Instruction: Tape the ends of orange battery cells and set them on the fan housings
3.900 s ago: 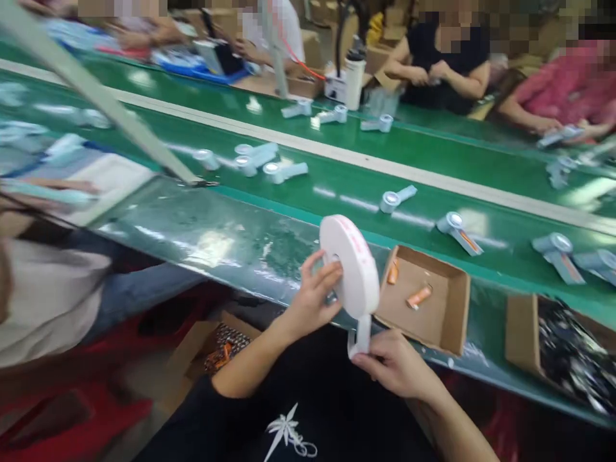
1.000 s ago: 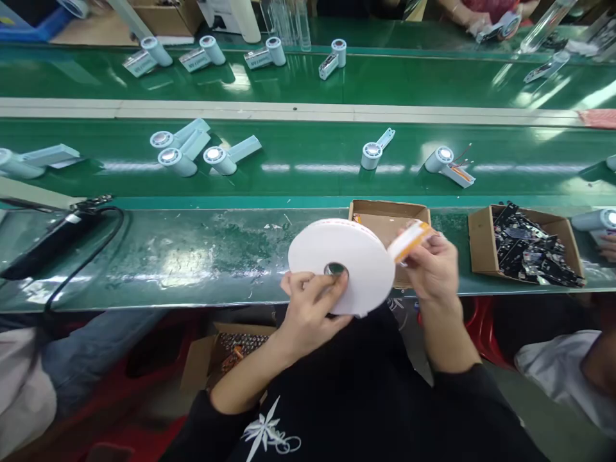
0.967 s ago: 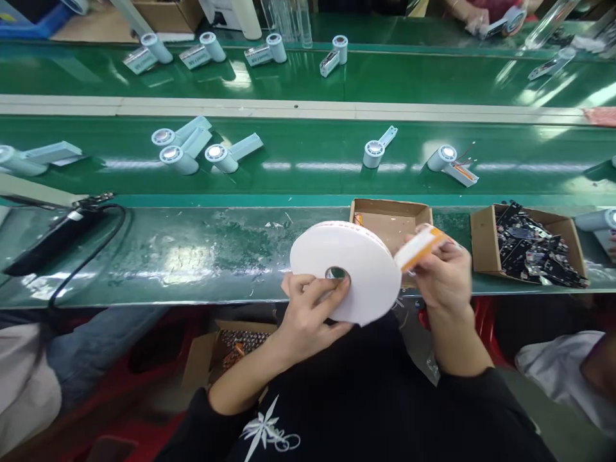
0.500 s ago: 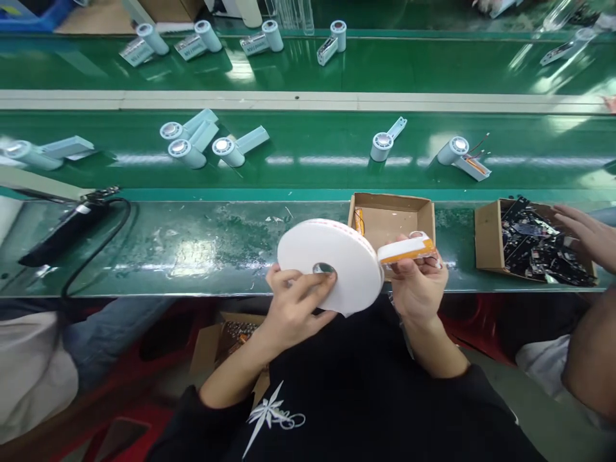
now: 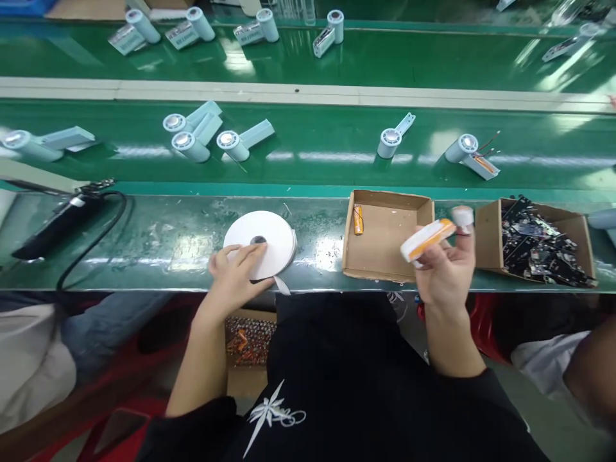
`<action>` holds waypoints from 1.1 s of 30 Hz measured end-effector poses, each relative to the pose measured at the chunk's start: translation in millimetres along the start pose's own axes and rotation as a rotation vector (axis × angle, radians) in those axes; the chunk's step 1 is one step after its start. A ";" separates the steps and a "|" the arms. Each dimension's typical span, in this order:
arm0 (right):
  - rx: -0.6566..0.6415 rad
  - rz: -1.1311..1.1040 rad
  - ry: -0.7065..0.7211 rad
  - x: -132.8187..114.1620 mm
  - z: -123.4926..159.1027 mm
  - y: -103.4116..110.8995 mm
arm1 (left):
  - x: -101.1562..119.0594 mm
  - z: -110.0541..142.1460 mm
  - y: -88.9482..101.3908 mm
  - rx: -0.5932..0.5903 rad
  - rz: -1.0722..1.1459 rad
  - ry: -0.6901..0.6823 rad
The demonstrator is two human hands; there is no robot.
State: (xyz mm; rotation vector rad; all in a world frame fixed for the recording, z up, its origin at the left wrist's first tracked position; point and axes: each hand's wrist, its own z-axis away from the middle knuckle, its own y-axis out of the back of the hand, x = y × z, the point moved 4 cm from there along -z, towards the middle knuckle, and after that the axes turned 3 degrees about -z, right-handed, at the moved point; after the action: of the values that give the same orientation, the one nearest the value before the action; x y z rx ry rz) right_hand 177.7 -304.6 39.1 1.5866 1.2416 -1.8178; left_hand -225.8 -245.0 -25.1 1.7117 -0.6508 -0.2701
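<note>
My left hand [image 5: 235, 276] is on a roll of white tape [image 5: 245, 226], its fingers at the centre hole and its thumb along the near rim. The roll is low over the bench, near its front edge, and a loose tape end [image 5: 282, 286] sticks out toward me. In my right hand [image 5: 445, 276] I grip an orange battery pack [image 5: 428, 240] with a white strip along it, tilted above the right side of a shallow cardboard box. A small white piece [image 5: 462, 217] shows at my right fingertips; I cannot tell exactly what it is.
The cardboard box [image 5: 380, 247] holds another orange battery pack [image 5: 358, 220]. A carton of black circuit boards [image 5: 543, 247] stands to the right. Pale blue fan housings [image 5: 232, 145] lie on the green belt [image 5: 312, 138]. A black tool with a cable [image 5: 58, 224] is at left.
My left hand has moved the tape roll left and down to the bench, away from the battery pack. My right hand has carried the battery pack right. A person's hand has left the circuit board carton.
</note>
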 end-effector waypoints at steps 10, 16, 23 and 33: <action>-0.132 0.164 -0.029 22.6 30.7 -34.3 | 164.6 -50.6 37.0 0.532 0.208 -0.388; -0.137 0.127 -0.007 24.5 46.1 -21.3 | 173.8 -52.9 15.2 0.435 0.241 -0.525; -0.170 0.075 -0.016 24.1 50.1 -19.6 | 180.8 -56.3 14.0 0.454 0.220 -0.547; 0.099 0.101 0.140 17.4 17.3 27.9 | 193.9 -114.3 40.5 0.103 0.500 -0.831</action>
State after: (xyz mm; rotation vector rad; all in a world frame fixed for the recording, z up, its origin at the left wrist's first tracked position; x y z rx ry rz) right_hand 185.6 -329.1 12.3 1.8238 1.1235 -1.7552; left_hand -20.6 -263.4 74.1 1.4309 -1.6903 -0.6038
